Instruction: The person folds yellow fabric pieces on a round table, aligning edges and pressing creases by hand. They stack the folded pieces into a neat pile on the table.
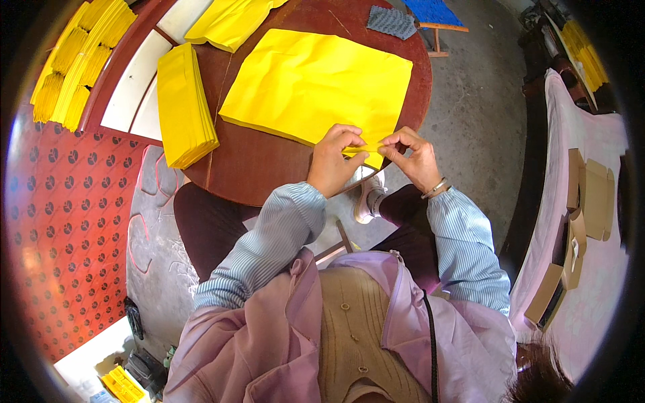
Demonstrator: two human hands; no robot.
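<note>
A broad pile of yellow paper sheets (319, 84) lies on the round reddish-brown table (259, 171) before me. At its near right corner, my left hand (332, 160) pinches the edge of a yellow sheet between thumb and fingers. Just to the right, my right hand (416, 160) pinches the same edge, and a narrow strip there looks folded over. The corner reaches slightly past the table's rim. To the left stands a thick bundle of folded yellow paper (187, 111). More yellow paper (232, 23) lies at the far side of the table.
A grey textured cloth (392, 22) rests at the table's far right, near a blue-topped stool (437, 12). Yellow bundles (77, 64) are stacked at the far left. Open cardboard boxes (594, 198) sit on a pink-covered surface (571, 127) at the right.
</note>
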